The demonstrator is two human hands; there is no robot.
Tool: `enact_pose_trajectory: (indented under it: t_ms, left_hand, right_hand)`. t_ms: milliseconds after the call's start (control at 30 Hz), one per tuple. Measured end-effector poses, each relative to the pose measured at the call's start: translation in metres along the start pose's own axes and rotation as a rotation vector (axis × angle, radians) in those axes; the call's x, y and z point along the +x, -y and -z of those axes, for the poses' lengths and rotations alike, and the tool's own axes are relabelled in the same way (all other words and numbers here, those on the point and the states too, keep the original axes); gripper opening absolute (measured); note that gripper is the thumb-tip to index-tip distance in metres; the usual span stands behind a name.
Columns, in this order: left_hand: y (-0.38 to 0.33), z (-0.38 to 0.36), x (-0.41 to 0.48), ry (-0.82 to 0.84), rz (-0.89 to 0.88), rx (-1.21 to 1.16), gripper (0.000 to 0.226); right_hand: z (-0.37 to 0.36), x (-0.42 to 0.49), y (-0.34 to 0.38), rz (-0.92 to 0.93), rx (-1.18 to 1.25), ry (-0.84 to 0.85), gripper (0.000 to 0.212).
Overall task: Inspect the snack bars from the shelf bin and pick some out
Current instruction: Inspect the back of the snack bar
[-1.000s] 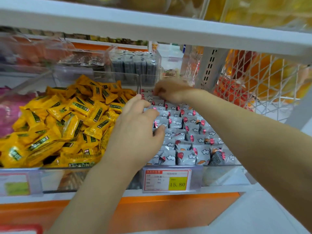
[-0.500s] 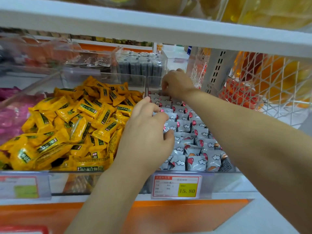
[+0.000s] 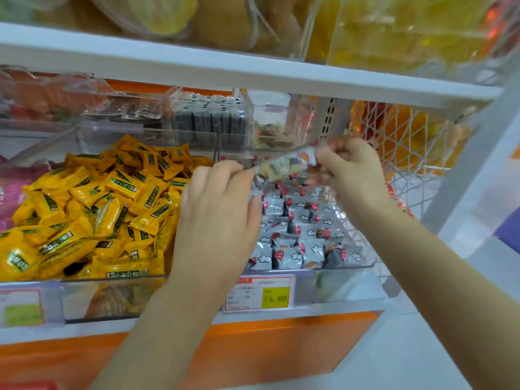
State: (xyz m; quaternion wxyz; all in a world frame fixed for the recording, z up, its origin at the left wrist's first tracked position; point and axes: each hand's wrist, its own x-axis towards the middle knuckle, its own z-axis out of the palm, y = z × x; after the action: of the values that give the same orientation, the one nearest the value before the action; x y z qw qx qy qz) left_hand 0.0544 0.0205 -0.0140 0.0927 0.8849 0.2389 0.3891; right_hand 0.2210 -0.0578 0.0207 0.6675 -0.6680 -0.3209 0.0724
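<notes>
Right hand (image 3: 351,175): fingers curled, clamped on right end of snack bar (image 3: 284,164). Bar raised, tilted, blurred, above grey packets in clear bin (image 3: 351,266).
Left hand (image 3: 216,209): fingers bent, close together, tips at bar's left end; grip cannot be confirmed owing to blur.
Yellow packets (image 3: 98,206): heaped in adjacent compartment, left.
Price tag (image 3: 263,294): on shelf edge below bin.

The upper shelf (image 3: 197,70) caps the gap above the bin (image 3: 337,282) of snack bars (image 3: 292,257); clear boxes (image 3: 211,119) close its back; wire mesh (image 3: 416,164) walls the right, heaped yellow packets (image 3: 98,209) the left; entry lies open over its low front.
</notes>
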Motion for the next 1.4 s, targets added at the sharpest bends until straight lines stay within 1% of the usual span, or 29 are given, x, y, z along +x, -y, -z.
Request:
enact_pose_trajectory:
  t_ms: [100, 200, 267, 333, 367, 433, 500, 567, 633, 700, 767, 833, 900, 967, 1033, 1100, 1167, 1233, 1300, 1333, 1367, 1400]
  left_hand:
    - [-0.015, 0.002, -0.007, 0.038, 0.006, -0.111, 0.043]
    - [-0.025, 0.001, -0.014, 0.050, 0.048, -0.213, 0.049]
    - [-0.027, 0.000, -0.017, 0.044, 0.118, -0.280, 0.051]
    - [-0.026, -0.002, -0.018, 0.079, 0.178, -0.325, 0.049]
    - [-0.026, -0.002, -0.018, 0.109, 0.201, -0.380, 0.043]
    - [-0.027, -0.003, -0.017, 0.157, 0.267, -0.615, 0.026]
    - [-0.026, -0.002, -0.016, 0.172, 0.391, -0.847, 0.025]
    - [-0.024, 0.000, -0.015, 0.195, 0.498, -1.017, 0.023]
    - [-0.022, 0.001, -0.014, 0.220, 0.574, -1.119, 0.027]
    - [-0.021, 0.002, -0.014, 0.207, 0.639, -1.160, 0.030]
    - [-0.022, 0.002, -0.014, 0.177, 0.673, -1.151, 0.028]
    - [-0.023, 0.002, -0.014, 0.153, 0.670, -1.136, 0.026]
    - [-0.024, 0.003, -0.014, 0.155, 0.664, -1.151, 0.029]
    - [-0.025, 0.007, -0.015, 0.190, 0.673, -1.215, 0.034]
    - [-0.026, 0.012, -0.015, 0.242, 0.689, -1.347, 0.035]
    - [-0.026, 0.013, -0.015, 0.291, 0.712, -1.495, 0.031]
    - [-0.024, 0.013, -0.014, 0.345, 0.710, -1.553, 0.025]
    - [-0.024, 0.012, -0.014, 0.396, 0.670, -1.541, 0.021]
    - [-0.024, 0.013, -0.014, 0.422, 0.608, -1.503, 0.013]
    - [-0.024, 0.013, -0.014, 0.422, 0.578, -1.470, 0.008]
    - [-0.024, 0.012, -0.014, 0.408, 0.554, -1.415, 0.015]
    - [-0.024, 0.012, -0.014, 0.394, 0.521, -1.341, 0.027]
  right_hand:
    - [0.023, -0.039, 0.002, -0.082, 0.213, 0.031, 0.018]
    - [0.035, -0.064, 0.007, -0.103, 0.284, 0.073, 0.023]
    - [0.041, -0.075, 0.010, -0.131, 0.373, 0.090, 0.024]
    - [0.045, -0.083, 0.012, -0.159, 0.467, 0.092, 0.023]
    - [0.047, -0.086, 0.011, -0.173, 0.497, 0.091, 0.022]
    - [0.049, -0.090, 0.009, -0.205, 0.540, 0.103, 0.015]
    - [0.050, -0.091, 0.007, -0.235, 0.590, 0.144, 0.005]
    - [0.051, -0.091, 0.007, -0.256, 0.647, 0.181, 0.009]
    - [0.051, -0.091, 0.007, -0.280, 0.682, 0.202, 0.014]
    - [0.050, -0.090, 0.005, -0.302, 0.698, 0.207, 0.014]
    - [0.049, -0.090, 0.004, -0.331, 0.726, 0.192, 0.012]
    - [0.048, -0.090, 0.004, -0.366, 0.777, 0.171, 0.012]
    - [0.047, -0.089, 0.003, -0.397, 0.828, 0.156, 0.012]
    - [0.045, -0.089, 0.003, -0.424, 0.869, 0.135, 0.008]
    - [0.044, -0.089, 0.002, -0.443, 0.905, 0.104, 0.005]
    - [0.045, -0.089, 0.001, -0.433, 0.898, 0.080, 0.009]
    - [0.046, -0.090, 0.000, -0.365, 0.768, 0.054, 0.012]
    - [0.048, -0.089, -0.001, -0.266, 0.609, 0.036, 0.011]
    - [0.050, -0.090, -0.001, -0.202, 0.538, 0.018, 0.008]
    - [0.050, -0.090, -0.001, -0.180, 0.521, 0.014, 0.012]
    - [0.051, -0.090, -0.001, -0.156, 0.492, 0.011, 0.020]
    - [0.051, -0.090, 0.000, -0.132, 0.452, 0.016, 0.027]
